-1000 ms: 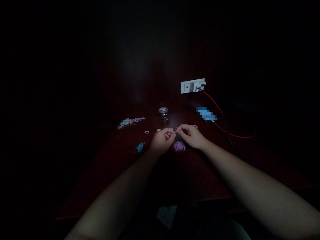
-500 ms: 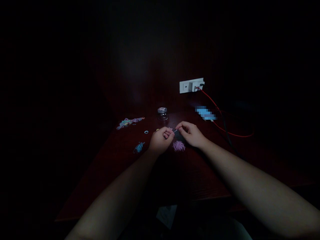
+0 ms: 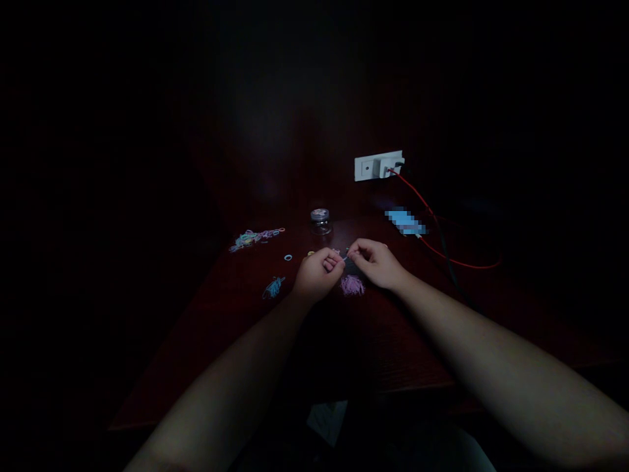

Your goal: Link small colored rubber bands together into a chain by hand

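My left hand [image 3: 320,272] is closed in a pinch, and my right hand [image 3: 371,262] pinches just to its right. A short pale-blue strand, seemingly a small rubber band [image 3: 345,258], spans the narrow gap between both sets of fingertips. Just below lies a pile of purple rubber bands [image 3: 352,285] on the dark red-brown table [image 3: 236,347]. Left of my left hand are a bunch of blue rubber bands [image 3: 274,287] and a single light-blue band [image 3: 287,257]. A yellow band [image 3: 311,254] shows partly behind my left hand.
A heap of mixed-colour bands [image 3: 253,238] lies at the back left. Behind my hands stands a clear round jar [image 3: 321,222]. A blurred-out phone [image 3: 405,221] lies at right, its red cable [image 3: 417,191] running to a charger in the wall socket [image 3: 364,168].
My fingertips are slightly closer together, and less of the strand shows between them. The piles on the table look the same; the view has shifted a little.
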`<control>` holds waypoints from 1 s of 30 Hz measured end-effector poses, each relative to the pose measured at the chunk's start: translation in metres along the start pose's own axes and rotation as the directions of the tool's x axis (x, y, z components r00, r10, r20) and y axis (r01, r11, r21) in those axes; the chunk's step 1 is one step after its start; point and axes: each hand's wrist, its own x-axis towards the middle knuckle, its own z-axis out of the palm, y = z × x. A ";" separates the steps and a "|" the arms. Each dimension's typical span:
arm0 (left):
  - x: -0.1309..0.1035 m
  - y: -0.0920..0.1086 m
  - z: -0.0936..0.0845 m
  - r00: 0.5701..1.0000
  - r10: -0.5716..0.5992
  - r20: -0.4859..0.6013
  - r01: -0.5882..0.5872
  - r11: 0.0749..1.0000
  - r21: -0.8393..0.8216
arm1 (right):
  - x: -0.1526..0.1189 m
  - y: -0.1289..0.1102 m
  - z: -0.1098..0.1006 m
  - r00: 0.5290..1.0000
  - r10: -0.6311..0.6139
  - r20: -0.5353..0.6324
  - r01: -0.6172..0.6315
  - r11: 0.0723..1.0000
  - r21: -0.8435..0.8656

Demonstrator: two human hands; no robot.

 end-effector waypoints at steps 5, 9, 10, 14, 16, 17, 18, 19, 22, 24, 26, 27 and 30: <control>-0.002 0.009 -0.003 0.993 0.057 0.106 -0.058 0.998 0.008 | 0.000 0.002 0.001 1.000 -0.015 0.007 0.015 0.999 0.045; -0.002 0.010 -0.005 0.990 0.062 0.127 -0.063 0.998 0.002 | 0.000 0.003 0.002 1.000 0.000 0.006 0.000 0.999 0.052; -0.002 0.010 -0.004 0.989 0.058 0.133 -0.058 0.998 0.000 | 0.000 0.004 0.002 1.000 0.004 0.011 -0.005 0.997 0.078; -0.003 0.007 -0.004 0.989 0.045 0.143 -0.043 0.999 -0.018 | 0.000 0.006 0.004 0.999 0.035 0.023 -0.038 0.988 0.149; -0.003 0.007 -0.004 0.988 0.044 0.146 -0.042 0.999 -0.020 | 0.000 0.006 0.004 0.999 0.041 0.022 -0.044 0.987 0.153; -0.003 0.007 -0.004 0.988 0.045 0.145 -0.043 0.999 -0.016 | 0.000 0.006 0.004 0.999 0.038 0.021 -0.041 0.986 0.159; -0.003 0.008 -0.004 0.989 0.047 0.142 -0.046 0.999 -0.009 | 0.000 0.006 0.004 0.999 0.035 0.019 -0.037 0.985 0.167; -0.003 0.008 -0.004 0.989 0.051 0.136 -0.051 0.999 -0.002 | 0.000 0.006 0.004 0.999 0.034 0.016 -0.036 0.984 0.175; -0.002 0.008 -0.005 0.990 0.067 0.123 -0.069 0.998 0.008 | 0.000 0.006 0.004 0.999 0.047 0.011 -0.048 0.983 0.179; -0.002 0.008 -0.006 0.989 0.075 0.124 -0.078 0.997 0.016 | 0.001 0.007 0.004 0.998 0.057 0.010 -0.058 0.984 0.168; -0.002 0.008 -0.007 0.990 0.076 0.117 -0.081 0.996 0.033 | 0.001 0.009 0.004 0.998 0.069 -0.002 -0.068 0.986 0.150; -0.002 0.008 -0.007 0.990 0.077 0.116 -0.083 0.996 0.042 | 0.001 0.010 0.003 0.997 0.080 -0.019 -0.077 0.987 0.138; -0.002 0.007 -0.008 0.989 0.078 0.123 -0.085 0.995 0.055 | 0.002 0.013 0.002 0.989 0.120 -0.082 -0.112 0.989 0.092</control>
